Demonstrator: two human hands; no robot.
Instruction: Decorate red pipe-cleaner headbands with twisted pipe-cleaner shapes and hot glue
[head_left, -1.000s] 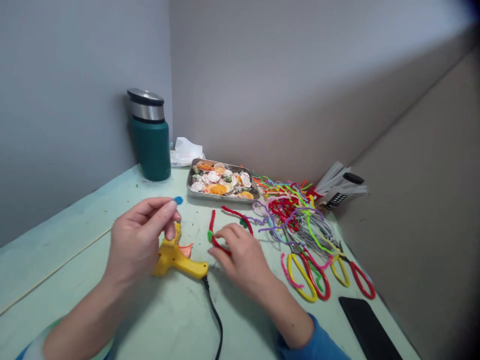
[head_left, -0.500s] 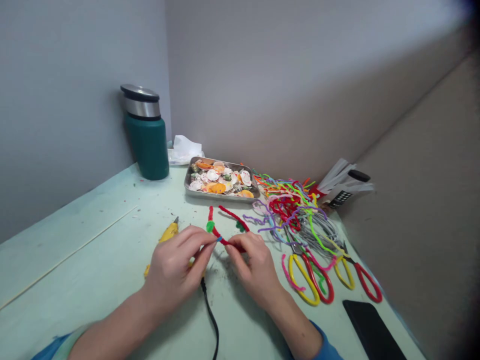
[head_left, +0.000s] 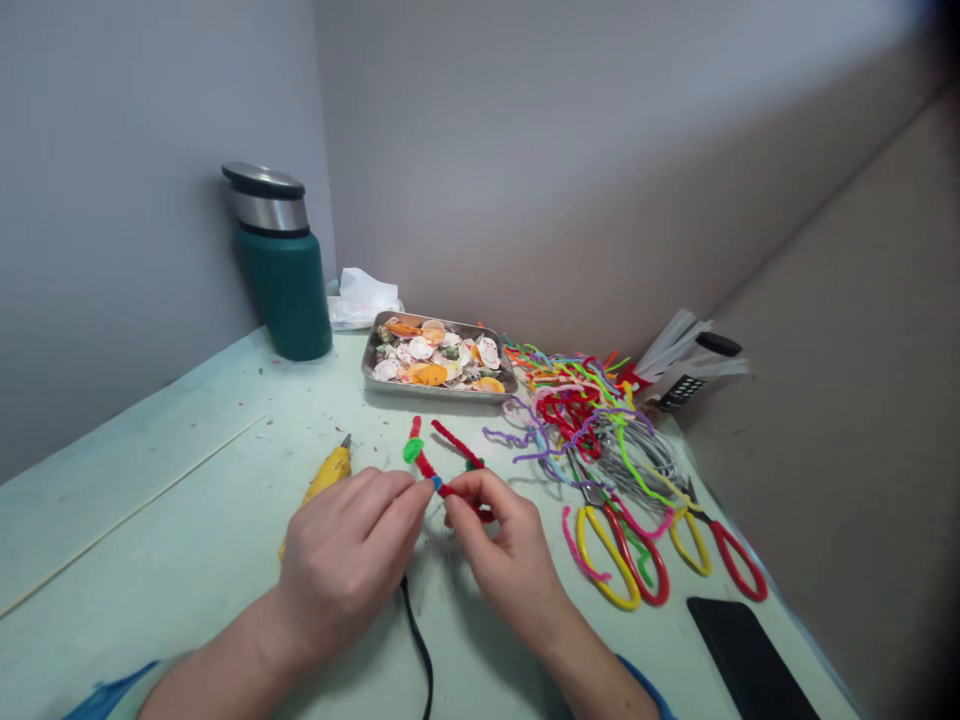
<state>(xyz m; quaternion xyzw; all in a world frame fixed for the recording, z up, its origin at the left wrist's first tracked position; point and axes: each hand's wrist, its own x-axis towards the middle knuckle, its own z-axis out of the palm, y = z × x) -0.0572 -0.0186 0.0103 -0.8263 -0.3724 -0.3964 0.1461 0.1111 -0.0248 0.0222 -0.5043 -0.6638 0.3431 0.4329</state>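
Note:
A red pipe cleaner [head_left: 425, 465] with a green coil near its upper end is between my hands, and a small blue wrap circles it lower down. My left hand [head_left: 352, 550] pinches at the blue wrap; its fingertips are partly hidden. My right hand [head_left: 506, 540] closes thumb and finger on the red pipe cleaner just right of the blue wrap. A second red stem [head_left: 457, 443] with a dark green coil stands up behind my right fingers; whether it joins the first is hidden. Behind my left hand lies a yellow glue gun [head_left: 328, 472], mostly covered.
A metal tray [head_left: 439, 393] of shells sits at the back, beside tissues [head_left: 365, 295] and a green bottle [head_left: 285, 290]. Right are tangled pipe cleaners [head_left: 570, 420], red-and-yellow scissors [head_left: 634, 560], more scissors [head_left: 735, 560] and a black phone [head_left: 750, 655]. A thin stick [head_left: 135, 515] lies left; a black cord [head_left: 420, 640] runs frontward.
My left hand has turned, its fingers now folding over the blue wrap. The red pipe cleaner has tilted slightly left, and the whole view has shifted a little.

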